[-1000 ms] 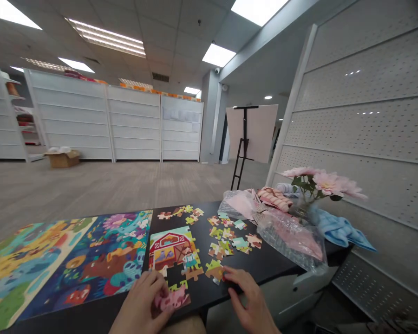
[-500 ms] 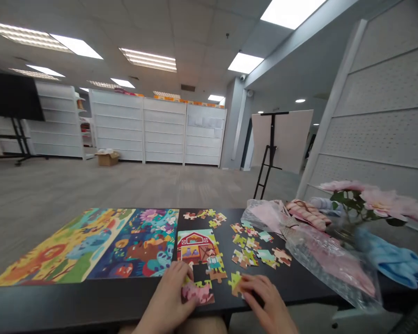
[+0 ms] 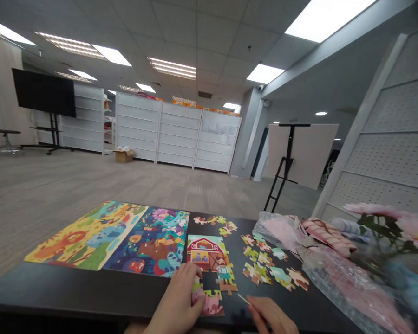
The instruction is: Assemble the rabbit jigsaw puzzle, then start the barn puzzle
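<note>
My left hand [image 3: 181, 297] lies over the lower left of a partly assembled jigsaw puzzle [image 3: 204, 246] with a red barn and a farmer figure. Its fingers curl over green-and-pink puzzle pieces [image 3: 213, 304], with the thumb along their near side; part of them is hidden. A dark gap shows between these pieces and the barn section. To the right, my right hand [image 3: 271, 316] pinches a single puzzle piece [image 3: 244, 299], tilted so that mostly its thin edge shows, above the black table. Several loose puzzle pieces [image 3: 259, 272] lie beyond this hand.
More loose pieces [image 3: 216, 222] lie behind the barn picture. Two colourful picture sheets [image 3: 125, 241] cover the left of the table [image 3: 90, 292]. Clear plastic-wrapped pink cloth [image 3: 348, 283] and pink flowers [image 3: 379, 215] stand at the right.
My right hand has turned its piece from face-up to nearly edge-on and moved slightly lower. The left hand stays on the puzzle. The whole view has shifted and tilted.
</note>
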The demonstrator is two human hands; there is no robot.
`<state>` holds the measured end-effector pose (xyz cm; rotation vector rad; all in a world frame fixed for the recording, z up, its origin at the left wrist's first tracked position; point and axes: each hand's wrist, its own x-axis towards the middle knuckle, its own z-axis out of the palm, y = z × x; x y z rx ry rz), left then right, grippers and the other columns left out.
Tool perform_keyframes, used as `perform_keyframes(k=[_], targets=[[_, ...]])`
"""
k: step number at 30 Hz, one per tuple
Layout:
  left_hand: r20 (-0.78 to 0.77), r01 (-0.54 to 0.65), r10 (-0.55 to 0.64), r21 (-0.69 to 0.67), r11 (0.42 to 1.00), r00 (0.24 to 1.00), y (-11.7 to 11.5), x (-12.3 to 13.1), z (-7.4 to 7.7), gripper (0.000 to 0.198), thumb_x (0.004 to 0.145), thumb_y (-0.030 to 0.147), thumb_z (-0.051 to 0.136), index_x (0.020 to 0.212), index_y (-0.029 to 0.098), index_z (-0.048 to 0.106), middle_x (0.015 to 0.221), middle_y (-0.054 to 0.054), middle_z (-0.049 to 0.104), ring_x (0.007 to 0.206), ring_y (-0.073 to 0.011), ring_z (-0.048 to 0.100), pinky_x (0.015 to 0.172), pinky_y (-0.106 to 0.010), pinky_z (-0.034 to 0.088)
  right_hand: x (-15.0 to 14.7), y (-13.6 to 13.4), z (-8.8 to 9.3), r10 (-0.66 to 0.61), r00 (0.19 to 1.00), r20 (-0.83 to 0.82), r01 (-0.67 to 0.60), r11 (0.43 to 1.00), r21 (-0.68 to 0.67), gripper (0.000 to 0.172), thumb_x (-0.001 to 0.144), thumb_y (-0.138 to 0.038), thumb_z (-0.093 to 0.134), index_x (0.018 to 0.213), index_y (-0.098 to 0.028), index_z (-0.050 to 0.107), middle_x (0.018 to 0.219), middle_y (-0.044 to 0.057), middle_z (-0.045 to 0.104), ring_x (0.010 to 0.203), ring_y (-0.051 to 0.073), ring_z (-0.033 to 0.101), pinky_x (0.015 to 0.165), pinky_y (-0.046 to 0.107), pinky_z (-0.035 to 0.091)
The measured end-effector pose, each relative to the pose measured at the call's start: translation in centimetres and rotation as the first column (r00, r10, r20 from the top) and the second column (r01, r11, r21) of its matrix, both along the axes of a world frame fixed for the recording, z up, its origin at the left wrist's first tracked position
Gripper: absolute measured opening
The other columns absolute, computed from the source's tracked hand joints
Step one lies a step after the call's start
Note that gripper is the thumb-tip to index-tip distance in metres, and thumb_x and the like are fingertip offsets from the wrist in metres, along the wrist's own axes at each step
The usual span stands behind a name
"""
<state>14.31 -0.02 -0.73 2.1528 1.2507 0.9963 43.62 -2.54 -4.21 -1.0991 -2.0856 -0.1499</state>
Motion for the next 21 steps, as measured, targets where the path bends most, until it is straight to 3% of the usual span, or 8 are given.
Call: perform_keyframes(k=[3,7,9,13,18,21], targets=[[-0.061,-0.007,0.007,0.005,1.0,0.998,0.5,0.2,-0.4,0.044,0.071,0.012,0.054,0.114,0.021,0.054,0.116,-0.008,0.06,0.111,-0.0261,0.055,0.099,-0.036,0.042,-5.5,2.2,2.5,0.09,0.994,-0.068,-0.09,0.996,-0.004,0.028,0.093,-0.02,0.061,0.117,-0.028,0.074,0.107,0.003,0.078,0.098,0.021,0.074,0.091,0.029,0.061],[-0.184,0.008,-0.008,-0.004,1.0,0.983,1.8,0.4,-1.4,0.053,0.066,0.013,0.058,0.119,0.019,0.058,0.12,-0.012,0.061,0.112,-0.0297,0.056,0.099,-0.04,0.042,-9.9,4.1,4.1,0.177,0.983,0.054,-0.161,0.961,-0.225,0.028,0.082,-0.011,0.063,0.102,-0.025,0.077,0.108,0.005,0.078,0.102,0.023,0.071,0.091,0.032,0.059],[-0.233,0.023,-0.027,-0.022,0.999,0.972,2.5,0.3,-2.1,0.046,0.067,0.017,0.062,0.112,0.02,0.063,0.119,-0.012,0.063,0.111,-0.0315,0.057,0.098,-0.042,0.043,-9.9,4.3,4.0,0.208,0.969,0.133,-0.169,0.952,-0.256,0.038,0.075,-0.01,0.064,0.108,-0.024,0.076,0.115,0.006,0.077,0.107,0.026,0.07,0.094,0.036,0.057],[-0.262,0.079,-0.081,-0.017,0.997,0.962,3.6,-0.2,-3.9,0.044,0.065,0.018,0.072,0.107,0.026,0.068,0.124,-0.008,0.064,0.114,-0.0329,0.057,0.097,-0.042,0.044,-8.3,4.8,2.7,0.192,0.96,0.204,-0.153,0.969,-0.195,0.054,0.073,-0.004,0.058,0.119,-0.028,0.072,0.122,0.004,0.075,0.11,0.025,0.07,0.097,0.037,0.055],[-0.27,0.142,-0.119,0.065,0.988,0.955,4.5,-0.9,-6.1,0.028,0.077,0.033,0.078,0.105,0.031,0.073,0.126,-0.005,0.067,0.111,-0.0316,0.061,0.09,-0.039,0.049,-7.6,5.5,1.4,0.228,0.958,0.174,-0.186,0.955,-0.229,0.057,0.07,-0.001,0.055,0.117,-0.03,0.072,0.122,0.002,0.075,0.115,0.024,0.069,0.102,0.037,0.053],[-0.294,0.182,-0.156,0.063,0.981,0.943,4.8,-1.2,-6.9,0.022,0.087,0.04,0.073,0.108,0.034,0.073,0.127,-0.004,0.068,0.111,-0.0298,0.063,0.09,-0.037,0.051,-7.1,5.4,1.2,0.169,0.985,0.028,-0.155,0.948,-0.278,0.046,0.074,-0.004,0.056,0.11,-0.028,0.072,0.131,0.004,0.07,0.123,0.025,0.065,0.108,0.038,0.05]])
